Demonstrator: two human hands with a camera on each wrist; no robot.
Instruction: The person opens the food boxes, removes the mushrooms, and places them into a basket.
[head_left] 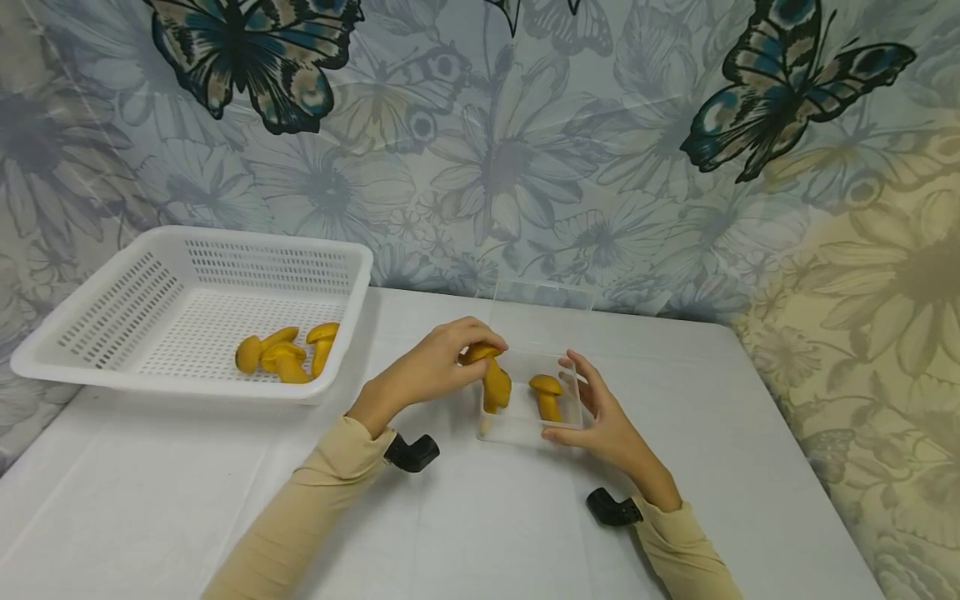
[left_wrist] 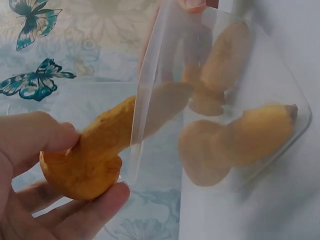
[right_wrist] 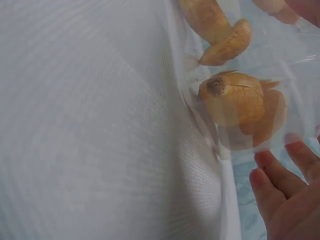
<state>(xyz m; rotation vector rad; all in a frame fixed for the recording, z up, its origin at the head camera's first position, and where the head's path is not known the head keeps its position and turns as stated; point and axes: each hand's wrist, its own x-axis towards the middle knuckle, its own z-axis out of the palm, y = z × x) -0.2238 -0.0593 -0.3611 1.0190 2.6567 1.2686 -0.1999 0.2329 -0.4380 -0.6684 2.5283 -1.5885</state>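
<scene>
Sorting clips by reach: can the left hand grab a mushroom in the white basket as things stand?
Probably not: the left hand is holding another mushroom, though the open-topped white basket leaves the way free.

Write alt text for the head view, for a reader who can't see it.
A person's left hand holds a yellow mushroom by its cap at the left end of a clear box, while the right hand grips its right end. Another mushroom is inside; a white basket at left holds more mushrooms.
</scene>
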